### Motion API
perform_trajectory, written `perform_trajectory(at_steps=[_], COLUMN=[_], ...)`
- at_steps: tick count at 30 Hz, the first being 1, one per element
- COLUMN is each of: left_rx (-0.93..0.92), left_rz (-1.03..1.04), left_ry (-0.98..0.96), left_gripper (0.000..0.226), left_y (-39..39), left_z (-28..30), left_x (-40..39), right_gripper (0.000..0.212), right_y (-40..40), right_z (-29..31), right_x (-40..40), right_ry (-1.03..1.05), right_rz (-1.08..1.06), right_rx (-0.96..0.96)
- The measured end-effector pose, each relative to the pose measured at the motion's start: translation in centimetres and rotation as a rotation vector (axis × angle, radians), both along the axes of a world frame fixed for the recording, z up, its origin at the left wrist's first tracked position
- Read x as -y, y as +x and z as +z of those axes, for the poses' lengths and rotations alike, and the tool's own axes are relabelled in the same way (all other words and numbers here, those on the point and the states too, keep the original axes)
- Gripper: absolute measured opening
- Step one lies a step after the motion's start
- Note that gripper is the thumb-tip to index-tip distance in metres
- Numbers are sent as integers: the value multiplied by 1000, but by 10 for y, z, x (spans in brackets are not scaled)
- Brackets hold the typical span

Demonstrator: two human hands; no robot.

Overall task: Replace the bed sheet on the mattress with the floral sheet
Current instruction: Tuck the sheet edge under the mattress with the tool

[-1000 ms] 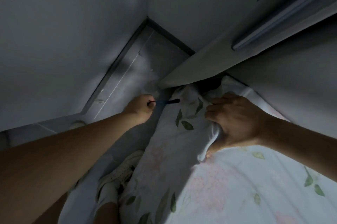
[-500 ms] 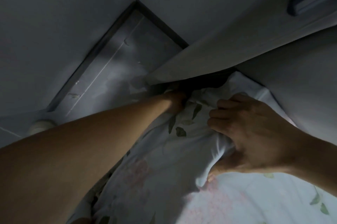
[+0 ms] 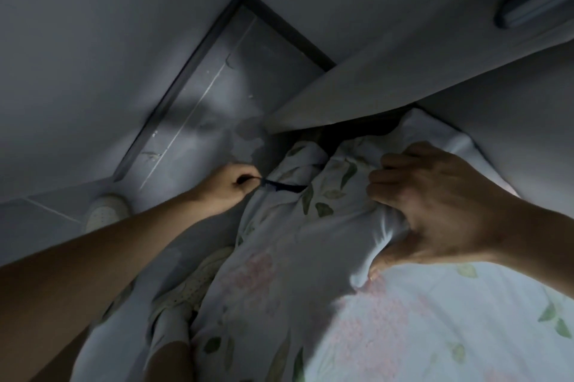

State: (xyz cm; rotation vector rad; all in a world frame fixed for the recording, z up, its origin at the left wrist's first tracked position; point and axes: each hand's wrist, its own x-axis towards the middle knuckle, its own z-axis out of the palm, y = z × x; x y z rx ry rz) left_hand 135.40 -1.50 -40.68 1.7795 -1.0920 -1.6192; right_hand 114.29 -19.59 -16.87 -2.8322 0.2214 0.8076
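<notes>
The floral sheet (image 3: 388, 313), white with pink flowers and green leaves, covers the mattress corner and hangs bunched over its edge. My right hand (image 3: 435, 204) grips a fold of the sheet on top of the corner. My left hand (image 3: 230, 185) is down beside the bed and pinches a dark elastic strap (image 3: 284, 186) that runs taut to the sheet's corner. The mattress itself is hidden under the sheet.
A pale slanted board or headboard (image 3: 388, 70) stands right behind the corner. Grey walls (image 3: 93, 55) close in a narrow strip of floor (image 3: 236, 83). My white shoes (image 3: 107, 213) stand on that floor, one partly under the hanging sheet.
My left hand reached in to the sheet's corner half a second ago and has now pulled back left, with the dark strap stretched taut again. My right hand kept its grip.
</notes>
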Motion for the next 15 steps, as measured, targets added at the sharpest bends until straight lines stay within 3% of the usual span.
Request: perform_trajectory(at_steps=[8,13,15], left_rx=[-48,-87,-79], left_rz=[-145,-77,-13], left_ry=[-143,-154,-103], left_gripper=[28,14,20], left_y=[-89,-43,-5], left_z=[-24,-19,-23], left_x=[79,54,18], right_gripper=[75,74,75], right_y=[-3,-2,-1], right_z=[-2,-1,0], right_x=[0,1,0], right_ry=[12,4,9], right_rz=[-4,10,7], right_rx=[-10,-15,-11])
